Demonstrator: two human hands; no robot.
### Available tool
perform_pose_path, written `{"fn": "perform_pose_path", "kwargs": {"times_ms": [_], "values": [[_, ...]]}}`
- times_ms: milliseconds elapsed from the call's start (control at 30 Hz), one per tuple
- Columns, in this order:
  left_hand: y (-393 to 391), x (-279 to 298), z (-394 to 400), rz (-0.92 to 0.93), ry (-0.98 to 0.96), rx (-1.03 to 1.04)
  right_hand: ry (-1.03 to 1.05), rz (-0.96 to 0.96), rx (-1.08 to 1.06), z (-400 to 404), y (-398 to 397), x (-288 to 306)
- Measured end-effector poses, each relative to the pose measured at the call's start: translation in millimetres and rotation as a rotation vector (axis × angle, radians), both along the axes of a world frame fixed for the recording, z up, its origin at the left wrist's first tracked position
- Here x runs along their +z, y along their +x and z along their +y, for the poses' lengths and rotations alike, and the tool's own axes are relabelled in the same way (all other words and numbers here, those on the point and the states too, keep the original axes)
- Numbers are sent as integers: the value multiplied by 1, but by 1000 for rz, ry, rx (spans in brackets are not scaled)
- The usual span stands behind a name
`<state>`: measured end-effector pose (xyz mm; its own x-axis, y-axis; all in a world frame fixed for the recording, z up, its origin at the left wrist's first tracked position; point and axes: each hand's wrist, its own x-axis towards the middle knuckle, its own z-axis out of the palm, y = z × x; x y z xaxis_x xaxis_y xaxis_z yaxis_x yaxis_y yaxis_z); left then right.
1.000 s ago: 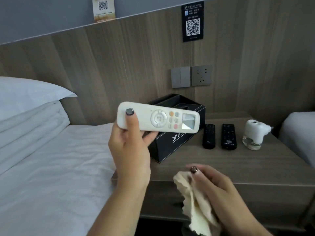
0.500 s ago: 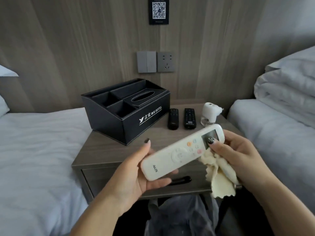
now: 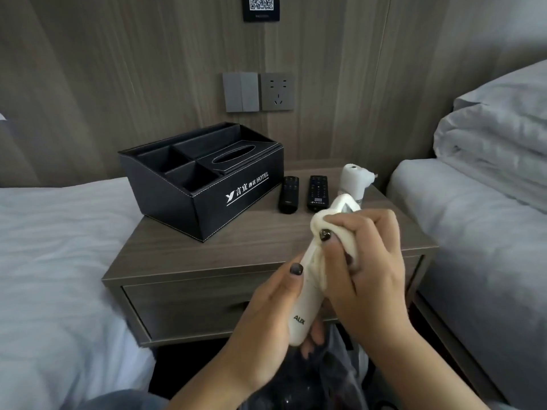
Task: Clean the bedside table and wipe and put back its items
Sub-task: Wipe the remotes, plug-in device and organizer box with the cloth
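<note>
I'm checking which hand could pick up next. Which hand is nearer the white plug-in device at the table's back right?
Right. The right hand, wiping the white remote with a cloth, sits just in front of the plug-in device; the left hand is lower, farther away.

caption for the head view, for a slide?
Left hand holds white remote while right hand wipes it with cloth.

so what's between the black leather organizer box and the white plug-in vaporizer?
Head view: two black remotes, side by side, between box and vaporizer.
</note>
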<state>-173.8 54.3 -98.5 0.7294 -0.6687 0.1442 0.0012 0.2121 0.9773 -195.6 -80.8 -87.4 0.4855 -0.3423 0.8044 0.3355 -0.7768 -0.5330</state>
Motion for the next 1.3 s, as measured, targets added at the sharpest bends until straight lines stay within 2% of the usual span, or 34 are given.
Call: {"fn": "perform_pose_path", "kwargs": {"times_ms": [100, 200, 333, 433, 533, 633, 767, 900, 1067, 1167, 1233, 1300], "values": [[5, 0, -2, 37, 8, 25, 8, -54, -37, -10, 9, 6], [10, 2, -4, 71, 46, -67, 33, -93, -173, -29, 11, 15], [0, -2, 1, -29, 20, -8, 205, -27, -219, -37, 11, 16], [-8, 0, 1, -44, -15, 65, 130, -69, -192, -19, 10, 6], [-7, 4, 2, -54, -3, 142, 24, -63, -76, 6, 11, -11], [-3, 2, 3, 102, -54, 179, -1, -37, 56, 22, 8, -18], [6, 2, 8, 487, -235, 130, -94, -34, 236, 40, -4, -27], [11, 4, 12, 663, -311, 65, -141, -30, 324, 46, -11, -34], [7, -1, 6, 620, -329, 64, -16, 14, 191, 29, -10, -30], [3, -2, 4, 549, -290, 20, -159, -48, 237, 35, -17, -31], [1, -1, 3, 391, -239, 102, -192, -61, 211, 29, -16, -25], [-4, 3, 1, 124, -106, 209, -120, -78, 100, 13, -9, -14]]}}
